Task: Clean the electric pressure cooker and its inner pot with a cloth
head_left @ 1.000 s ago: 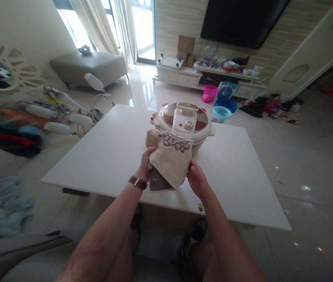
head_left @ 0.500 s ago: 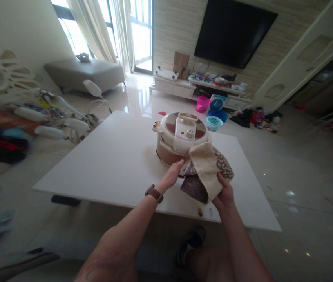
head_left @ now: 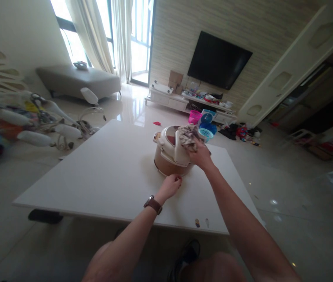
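A cream and brown pressure cooker (head_left: 171, 154) stands near the far edge of the white table (head_left: 110, 176). My right hand (head_left: 201, 154) presses a patterned beige cloth (head_left: 188, 135) onto the cooker's lid, fingers closed on the cloth. My left hand (head_left: 171, 185), with a brown watch at the wrist, rests on the table just in front of the cooker's base, fingers curled and holding nothing that I can see.
A clutter of white handles, scissors and coloured cloth (head_left: 22, 125) lies to the left. Beyond the table are plastic baskets (head_left: 206, 131) on the floor, a low TV stand (head_left: 190, 103), a wall TV (head_left: 218, 60) and a grey bench (head_left: 78, 80).
My left hand let go of the cloth and dropped to the table. My right hand carried the cloth from in front of the cooker up onto its lid. The view tilted up.
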Available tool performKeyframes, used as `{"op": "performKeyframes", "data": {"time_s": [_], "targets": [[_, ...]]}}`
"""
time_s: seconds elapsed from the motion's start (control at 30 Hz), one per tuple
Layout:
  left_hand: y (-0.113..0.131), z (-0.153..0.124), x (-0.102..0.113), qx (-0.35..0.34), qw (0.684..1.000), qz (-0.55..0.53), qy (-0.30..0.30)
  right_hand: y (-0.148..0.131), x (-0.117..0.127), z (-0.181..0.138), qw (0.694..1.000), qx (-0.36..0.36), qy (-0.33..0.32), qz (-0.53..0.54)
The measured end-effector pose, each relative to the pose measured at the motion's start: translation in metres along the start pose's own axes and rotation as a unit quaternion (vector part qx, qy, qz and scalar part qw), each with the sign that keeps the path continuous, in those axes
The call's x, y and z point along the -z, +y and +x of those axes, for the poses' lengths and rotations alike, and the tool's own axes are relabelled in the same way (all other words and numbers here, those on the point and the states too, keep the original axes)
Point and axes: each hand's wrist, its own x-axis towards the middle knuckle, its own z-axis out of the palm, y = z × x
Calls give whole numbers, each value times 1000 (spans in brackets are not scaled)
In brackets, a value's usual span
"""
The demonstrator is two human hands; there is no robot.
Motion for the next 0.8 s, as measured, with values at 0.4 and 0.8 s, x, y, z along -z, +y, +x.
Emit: {"op": "performKeyframes", "data": {"time_s": [0.4, 0.8], "targets": [[1, 1, 3, 3, 1000, 3, 0, 33, 16, 9, 991, -49, -20, -125], [15, -9, 2, -22, 997, 70, -28, 59, 5, 58, 979, -128, -47, -152]]}}
